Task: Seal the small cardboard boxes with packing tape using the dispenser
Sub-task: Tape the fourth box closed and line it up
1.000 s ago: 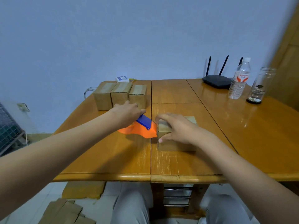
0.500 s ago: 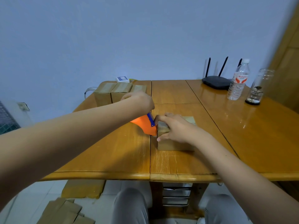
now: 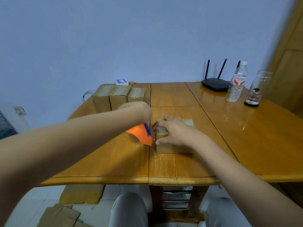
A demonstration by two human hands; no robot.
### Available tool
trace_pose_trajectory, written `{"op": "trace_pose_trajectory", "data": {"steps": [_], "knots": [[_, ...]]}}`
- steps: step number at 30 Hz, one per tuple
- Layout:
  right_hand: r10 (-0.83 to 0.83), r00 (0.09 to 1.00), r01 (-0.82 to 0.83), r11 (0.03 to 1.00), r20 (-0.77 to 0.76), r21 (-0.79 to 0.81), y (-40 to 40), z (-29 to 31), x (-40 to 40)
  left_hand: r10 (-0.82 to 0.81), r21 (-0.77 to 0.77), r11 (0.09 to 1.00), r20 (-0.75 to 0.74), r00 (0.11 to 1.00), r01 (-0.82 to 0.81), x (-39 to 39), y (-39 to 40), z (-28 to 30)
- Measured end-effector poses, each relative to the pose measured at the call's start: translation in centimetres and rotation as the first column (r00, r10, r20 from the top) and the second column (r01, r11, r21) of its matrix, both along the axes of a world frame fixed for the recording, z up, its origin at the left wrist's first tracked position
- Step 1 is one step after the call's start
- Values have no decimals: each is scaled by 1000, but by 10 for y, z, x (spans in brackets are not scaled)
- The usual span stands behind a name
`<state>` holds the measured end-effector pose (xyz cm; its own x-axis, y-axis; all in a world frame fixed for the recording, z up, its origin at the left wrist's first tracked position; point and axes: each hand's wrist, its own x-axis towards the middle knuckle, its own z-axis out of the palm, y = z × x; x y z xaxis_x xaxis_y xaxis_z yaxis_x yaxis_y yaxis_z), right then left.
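Orange dispenser (image 3: 141, 134), gripped in the left hand (image 3: 139, 110), meets the box's (image 3: 173, 145) left side mid-counter (image 3: 114, 161); right hand (image 3: 173, 131) presses flat on top. Seemingly cutting: tilt firmly, keep the box pinned.

red lettering on the white label of the clear water bottle (image 3: 237, 82), too blurred to read for certain, dark mark on the glass jar (image 3: 257, 89) not legible, no other text readable
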<state>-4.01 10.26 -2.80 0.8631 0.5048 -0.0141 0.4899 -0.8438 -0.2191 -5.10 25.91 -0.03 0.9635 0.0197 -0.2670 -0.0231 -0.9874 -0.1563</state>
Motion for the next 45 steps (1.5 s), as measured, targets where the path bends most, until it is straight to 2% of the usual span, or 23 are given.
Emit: {"op": "trace_pose_trajectory", "data": {"steps": [3,5,7,9,12,14,16,18,20,22,23,25,27,31,34,35,37,40,44,45], "knots": [[13,1000,-15,987,-14,-157,7,5,2,-55,206,977,-34,998,61,26,29,50],[4,1000,-11,975,-31,-223,17,6,4,-137,424,894,-44,990,143,34,51,69],[-25,998,12,972,-55,-233,25,7,5,-175,515,842,-17,984,159,42,77,63],[-34,997,18,971,-63,-238,28,8,6,-143,418,896,-40,989,147,47,99,65],[-31,999,19,966,-43,-258,29,6,7,-72,99,992,-24,997,74,39,110,63],[-35,998,15,954,-61,-299,30,6,6,-25,-153,988,-1,1000,24,30,110,54],[-36,997,10,939,-71,-344,30,8,5,26,-365,931,54,998,-4,27,114,45],[-42,997,18,950,-70,-311,27,11,6,86,-536,844,93,992,-23,23,114,35],[-58,997,48,983,-55,-175,21,16,8,141,-685,729,146,979,-3,18,109,29],[-101,995,101,993,-17,61,12,22,8,201,-790,612,201,959,37,14,105,25],[-133,991,132,969,-14,209,6,26,7,239,-826,561,217,946,48,12,105,24],[-175,984,170,862,-35,478,-8,36,3,300,-881,471,213,930,51,11,106,22],[-165,983,180,753,-83,633,-23,38,-2,320,-909,413,201,926,55,11,106,21],[-73,974,204,699,-216,685,-42,7,-7,288,-918,385,221,932,98,11,99,24],[-13,939,290,562,-343,775,-55,-23,-9,242,-916,380,233,942,129,11,90,27],[3,935,296,543,-354,786,-59,-28,-8,232,-914,383,233,944,132,11,88,27],[22,940,270,565,-342,779,-66,-33,-8,211,-912,384,238,948,144,11,82,26],[-43,943,296,569,-331,768,-77,-37,-8,180,-907,382,260,949,176,12,74,26],[-83,913,328,730,-399,600,-95,-47,-1,182,-904,378,284,941,200,14,65,29],[-90,898,349,744,-431,570,-97,-52,0,178,-904,375,286,942,204,14,64,30]]}}
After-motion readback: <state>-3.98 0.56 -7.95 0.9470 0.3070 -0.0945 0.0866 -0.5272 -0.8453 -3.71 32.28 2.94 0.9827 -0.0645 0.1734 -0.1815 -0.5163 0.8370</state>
